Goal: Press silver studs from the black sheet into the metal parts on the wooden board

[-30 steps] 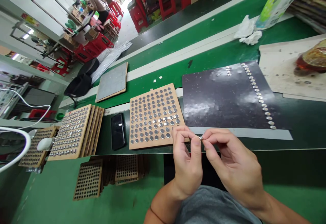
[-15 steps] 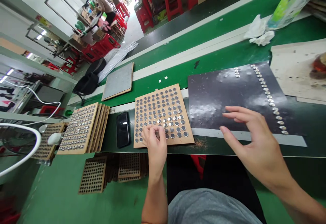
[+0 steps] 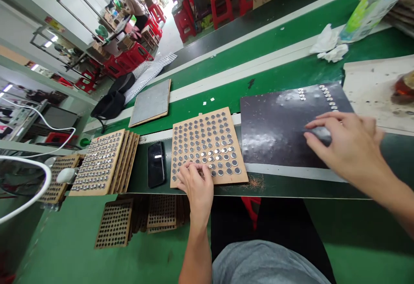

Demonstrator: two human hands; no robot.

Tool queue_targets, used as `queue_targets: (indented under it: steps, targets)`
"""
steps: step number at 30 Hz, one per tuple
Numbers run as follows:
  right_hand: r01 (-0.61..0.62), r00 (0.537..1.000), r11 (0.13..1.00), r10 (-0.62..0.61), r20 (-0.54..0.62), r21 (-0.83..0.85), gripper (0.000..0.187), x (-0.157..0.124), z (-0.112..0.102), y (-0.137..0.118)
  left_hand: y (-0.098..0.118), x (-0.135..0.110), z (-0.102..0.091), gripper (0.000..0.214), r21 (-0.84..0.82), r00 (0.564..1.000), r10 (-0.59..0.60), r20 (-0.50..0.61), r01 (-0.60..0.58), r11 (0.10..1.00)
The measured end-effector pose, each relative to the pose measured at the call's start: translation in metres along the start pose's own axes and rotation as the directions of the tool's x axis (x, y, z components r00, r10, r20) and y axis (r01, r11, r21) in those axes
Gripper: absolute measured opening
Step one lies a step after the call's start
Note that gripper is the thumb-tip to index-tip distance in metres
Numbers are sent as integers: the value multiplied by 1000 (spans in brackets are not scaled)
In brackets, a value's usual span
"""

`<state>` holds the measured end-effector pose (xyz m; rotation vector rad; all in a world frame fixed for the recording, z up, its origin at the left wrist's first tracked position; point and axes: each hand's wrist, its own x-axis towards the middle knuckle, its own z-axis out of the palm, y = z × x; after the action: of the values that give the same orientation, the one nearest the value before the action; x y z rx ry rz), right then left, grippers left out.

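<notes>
My left hand [image 3: 195, 187] rests at the near left corner of a square wooden board [image 3: 207, 146], its curled fingers on the metal button discs set in the board's rows of holes. Whether those fingers hold a disc is hidden. My right hand [image 3: 344, 146] lies over a black mottled mat [image 3: 274, 133], fingers slightly apart and nothing visible in them. It covers much of a line of small silver discs [image 3: 328, 96] on the mat. A shorter row of discs [image 3: 302, 94] sits just left of my fingertips.
A black phone [image 3: 156, 164] lies left of the board, beyond it a stack of disc-filled wooden boards [image 3: 106, 163]. More perforated boards [image 3: 114, 223] lie on the green floor below the bench. Crumpled white tissue [image 3: 328, 45] sits on the far green belt. A person [image 3: 127, 4] works far back.
My hands have parted from pinching a small disc together. The left moved onto the board's corner, and the right moved across the mat to cover the disc line.
</notes>
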<state>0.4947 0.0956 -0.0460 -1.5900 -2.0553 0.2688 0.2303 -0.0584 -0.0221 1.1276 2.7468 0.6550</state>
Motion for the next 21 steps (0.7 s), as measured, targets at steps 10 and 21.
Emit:
queue_targets:
  steps: [10, 21]
  targets:
    - [-185, 977, 982, 181, 113, 26, 74, 100, 12, 23, 1, -8, -1, 14, -160, 998, 56, -27, -60, 985]
    - [0, 987, 932, -58, 149, 361, 9, 17, -16, -47, 48, -29, 0, 23, -684, 971, 229, 69, -121, 719]
